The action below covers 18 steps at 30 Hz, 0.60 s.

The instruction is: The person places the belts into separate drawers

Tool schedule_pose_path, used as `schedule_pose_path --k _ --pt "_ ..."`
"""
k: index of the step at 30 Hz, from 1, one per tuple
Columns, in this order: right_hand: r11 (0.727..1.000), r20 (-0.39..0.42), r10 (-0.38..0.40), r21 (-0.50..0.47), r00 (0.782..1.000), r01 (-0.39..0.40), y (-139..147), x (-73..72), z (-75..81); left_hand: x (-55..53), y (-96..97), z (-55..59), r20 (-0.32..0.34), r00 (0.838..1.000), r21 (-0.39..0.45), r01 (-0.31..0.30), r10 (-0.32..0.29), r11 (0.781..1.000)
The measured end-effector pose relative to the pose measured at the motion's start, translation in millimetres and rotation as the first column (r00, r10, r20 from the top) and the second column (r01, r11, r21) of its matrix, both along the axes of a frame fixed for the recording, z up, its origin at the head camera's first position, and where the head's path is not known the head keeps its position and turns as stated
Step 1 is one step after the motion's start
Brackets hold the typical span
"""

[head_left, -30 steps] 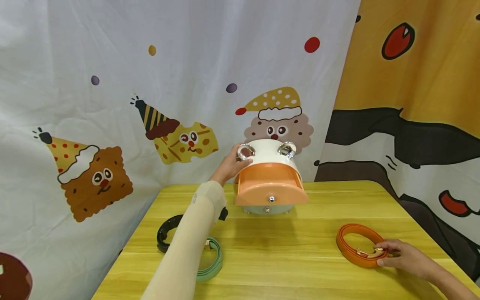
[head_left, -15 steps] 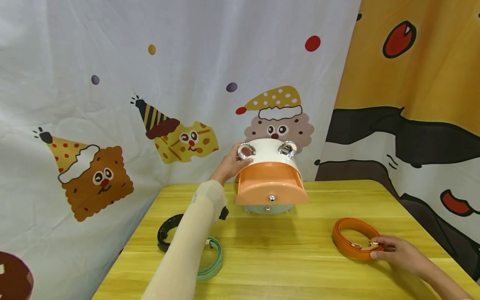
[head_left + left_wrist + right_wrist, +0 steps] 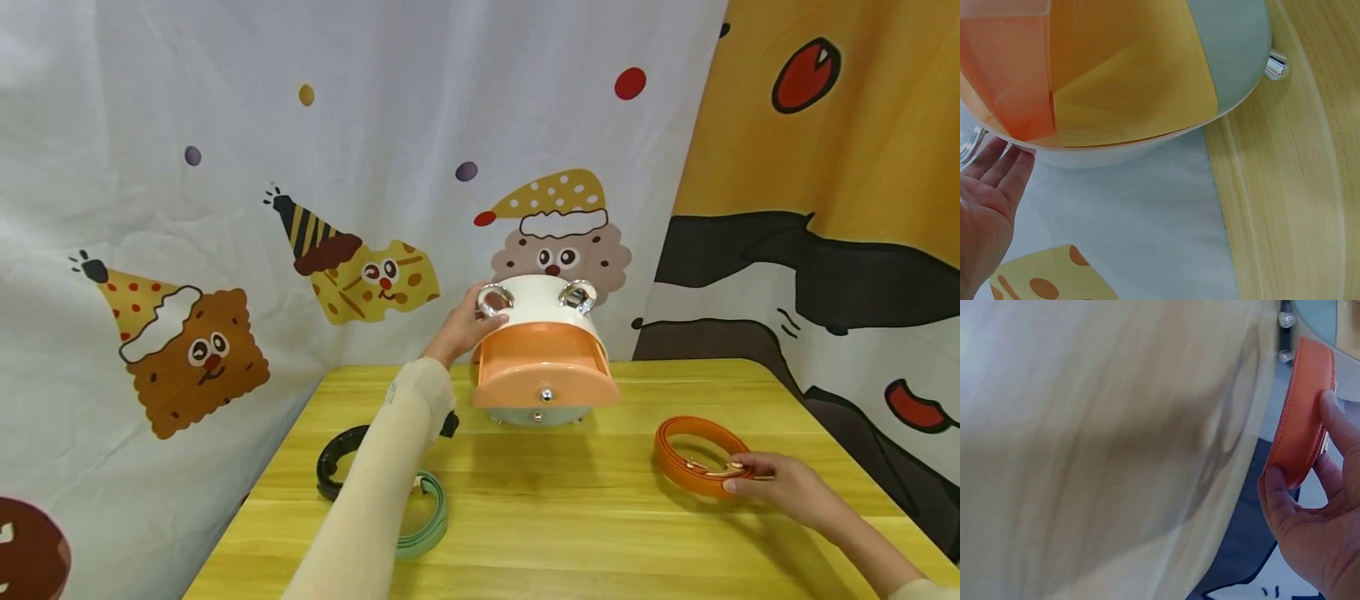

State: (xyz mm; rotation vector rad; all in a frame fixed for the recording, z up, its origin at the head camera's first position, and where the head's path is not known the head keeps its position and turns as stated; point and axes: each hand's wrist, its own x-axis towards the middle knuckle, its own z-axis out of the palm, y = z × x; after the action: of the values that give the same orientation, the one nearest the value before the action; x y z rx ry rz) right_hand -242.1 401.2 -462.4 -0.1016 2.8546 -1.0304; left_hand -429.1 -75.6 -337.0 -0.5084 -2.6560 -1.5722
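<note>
My left hand (image 3: pixel 459 330) holds the upper left side of a small white drawer box (image 3: pixel 536 293) with silver ear-like rings. In the left wrist view, several fingers (image 3: pixel 1015 170) lie against its side wall. Its orange drawer (image 3: pixel 546 383) is pulled out, over a pale green lower part (image 3: pixel 558 415). My right hand (image 3: pixel 787 492) pinches a coiled orange belt (image 3: pixel 678 468) by its near right side, at the gold buckle. Seen from the right wrist, the thumb (image 3: pixel 1333 412) lies on one side of the coil, with fingers on the other, and the belt is over the table.
A black coiled belt (image 3: pixel 327 468) and a green coiled belt (image 3: pixel 433 525) lie on the left of the yellow wooden table (image 3: pixel 570 533), partly hidden by my left sleeve (image 3: pixel 367 492). A printed curtain (image 3: pixel 420 100) hangs right behind the table.
My right hand has moved the orange belt left and away from me, toward the drawer box. My left hand and the box stay as they were.
</note>
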Motion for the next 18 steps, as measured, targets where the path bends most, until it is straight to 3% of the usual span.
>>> schedule_pose_path --k 18 --pt "1.0 -0.069 -0.002 0.005 0.998 0.003 -41 -12.4 45.8 1.2 -0.4 2.2 0.024 1.0 -0.009 -0.007 0.007 1.0"
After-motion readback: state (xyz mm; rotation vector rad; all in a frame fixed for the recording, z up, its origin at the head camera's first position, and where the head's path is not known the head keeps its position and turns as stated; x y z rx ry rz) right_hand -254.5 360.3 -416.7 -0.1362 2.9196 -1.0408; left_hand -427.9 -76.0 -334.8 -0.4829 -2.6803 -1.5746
